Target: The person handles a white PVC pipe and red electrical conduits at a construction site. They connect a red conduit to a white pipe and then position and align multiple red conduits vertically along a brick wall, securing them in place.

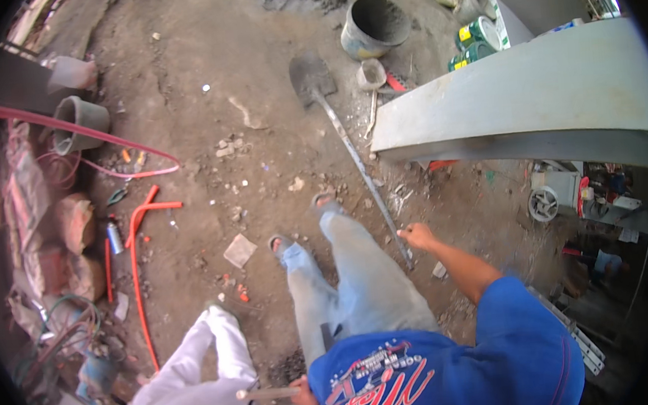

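My left hand (303,397), low in the view beside my blue shirt, is closed around a pale wooden handle (267,393). Its bare rounded end points left, and whatever is at its other end is hidden by my body. My right hand (418,236) is stretched out to the right with its fingers curled; I cannot make out anything in them. In the picture its fingertips come close to the shaft of a shovel (350,151), whose dirty blade points away from me. Whether they touch it I cannot tell. My sandalled feet stand on bare dirt.
Another person in white trousers (228,343) is close on my left. Orange tubing (139,293) and sacks (78,222) lie further left. A large bucket (368,35), a small pot (371,75), green cans (475,42) and a grey panel (514,100) are ahead right.
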`<state>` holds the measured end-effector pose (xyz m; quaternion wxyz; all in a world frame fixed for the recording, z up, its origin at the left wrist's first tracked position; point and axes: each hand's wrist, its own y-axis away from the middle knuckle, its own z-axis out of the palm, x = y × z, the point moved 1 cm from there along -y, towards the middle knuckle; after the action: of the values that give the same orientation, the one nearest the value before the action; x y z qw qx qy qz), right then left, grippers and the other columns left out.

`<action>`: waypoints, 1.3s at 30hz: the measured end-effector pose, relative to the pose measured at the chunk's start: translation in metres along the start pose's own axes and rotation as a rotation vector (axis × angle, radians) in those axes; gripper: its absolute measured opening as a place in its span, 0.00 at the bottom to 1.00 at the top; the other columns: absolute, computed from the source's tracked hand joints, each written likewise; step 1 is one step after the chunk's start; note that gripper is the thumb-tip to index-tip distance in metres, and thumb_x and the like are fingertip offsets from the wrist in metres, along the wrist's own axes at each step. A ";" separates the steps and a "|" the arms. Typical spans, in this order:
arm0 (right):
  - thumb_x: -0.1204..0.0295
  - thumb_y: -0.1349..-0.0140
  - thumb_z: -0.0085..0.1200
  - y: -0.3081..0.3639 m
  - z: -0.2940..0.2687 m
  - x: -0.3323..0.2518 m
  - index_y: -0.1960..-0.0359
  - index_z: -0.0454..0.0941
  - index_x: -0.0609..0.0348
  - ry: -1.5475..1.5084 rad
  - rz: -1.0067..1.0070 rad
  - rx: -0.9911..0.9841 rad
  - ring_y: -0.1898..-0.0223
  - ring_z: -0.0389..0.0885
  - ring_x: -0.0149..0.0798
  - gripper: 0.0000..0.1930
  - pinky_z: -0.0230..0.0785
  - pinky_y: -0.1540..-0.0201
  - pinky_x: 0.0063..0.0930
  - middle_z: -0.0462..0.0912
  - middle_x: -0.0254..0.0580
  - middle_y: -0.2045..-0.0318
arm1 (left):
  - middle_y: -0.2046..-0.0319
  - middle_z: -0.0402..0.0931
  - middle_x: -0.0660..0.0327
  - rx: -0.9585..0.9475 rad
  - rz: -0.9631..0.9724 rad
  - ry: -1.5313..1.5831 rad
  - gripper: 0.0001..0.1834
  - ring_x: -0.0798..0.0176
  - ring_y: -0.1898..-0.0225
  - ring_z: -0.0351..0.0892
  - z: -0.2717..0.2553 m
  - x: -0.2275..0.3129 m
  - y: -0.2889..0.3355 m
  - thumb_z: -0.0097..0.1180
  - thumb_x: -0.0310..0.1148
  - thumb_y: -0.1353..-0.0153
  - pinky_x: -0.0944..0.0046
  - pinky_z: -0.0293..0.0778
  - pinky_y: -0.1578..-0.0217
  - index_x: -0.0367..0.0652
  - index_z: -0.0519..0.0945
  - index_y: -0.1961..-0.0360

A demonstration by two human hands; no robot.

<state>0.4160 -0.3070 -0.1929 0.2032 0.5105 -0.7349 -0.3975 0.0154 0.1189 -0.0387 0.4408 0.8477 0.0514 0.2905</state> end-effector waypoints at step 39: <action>0.64 0.40 0.59 -0.397 0.065 -0.084 0.49 0.68 0.68 -0.004 -0.115 0.015 0.49 0.79 0.67 0.23 0.71 0.45 0.54 0.78 0.69 0.52 | 0.70 0.79 0.58 -0.094 -0.182 -0.387 0.14 0.61 0.65 0.77 0.129 0.214 -0.136 0.67 0.37 0.38 0.58 0.74 0.60 0.38 0.79 0.61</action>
<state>0.6373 -0.2705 -0.5371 0.1749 0.5526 -0.7078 -0.4039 0.2848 0.1824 -0.1062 0.5059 0.8580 0.0288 0.0836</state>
